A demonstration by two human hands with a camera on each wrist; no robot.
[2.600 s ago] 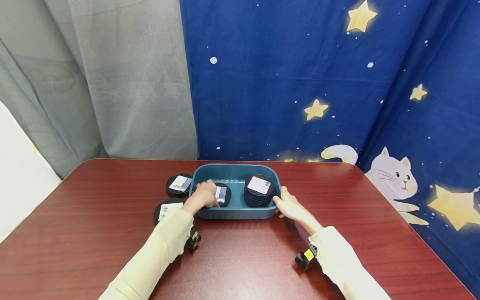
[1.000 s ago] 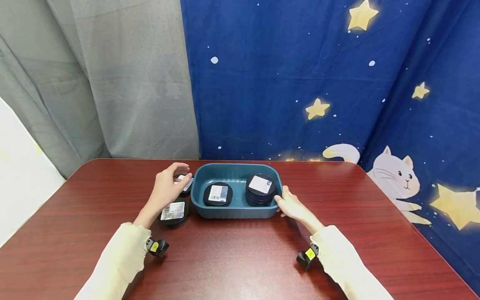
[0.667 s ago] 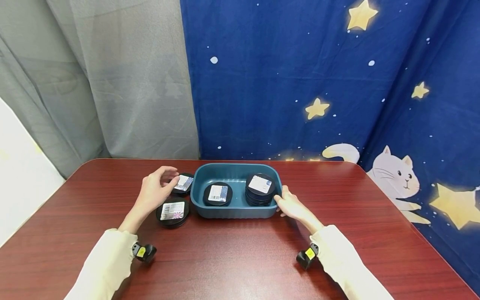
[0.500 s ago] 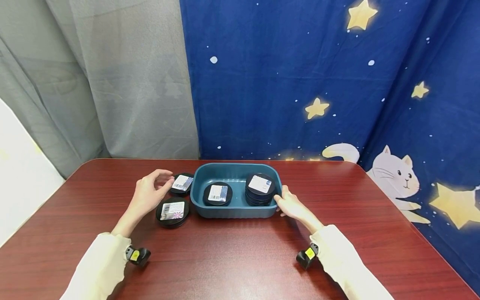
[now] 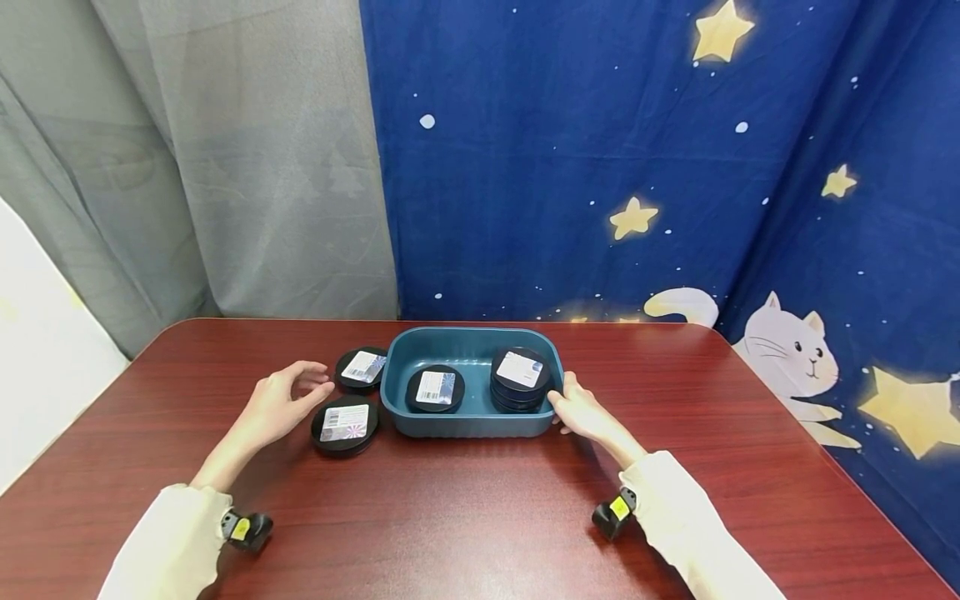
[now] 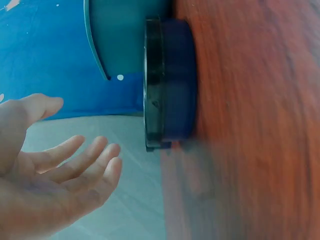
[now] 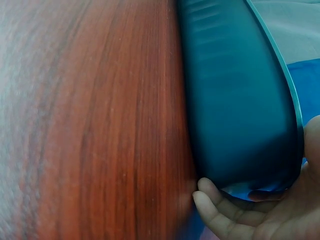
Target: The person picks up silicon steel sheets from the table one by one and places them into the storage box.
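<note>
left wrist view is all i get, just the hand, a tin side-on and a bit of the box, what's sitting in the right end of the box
Observer: The head view shows a stack of tins there, inside the box.
Operator: ok is anything holding the box
Observer: Yes, the right hand grips its right end, as the head and right wrist views show.
Operator: and how many tins show outside it
Observer: Two in the head view, both left of the box on the table: a near tin and a far tin.
</note>
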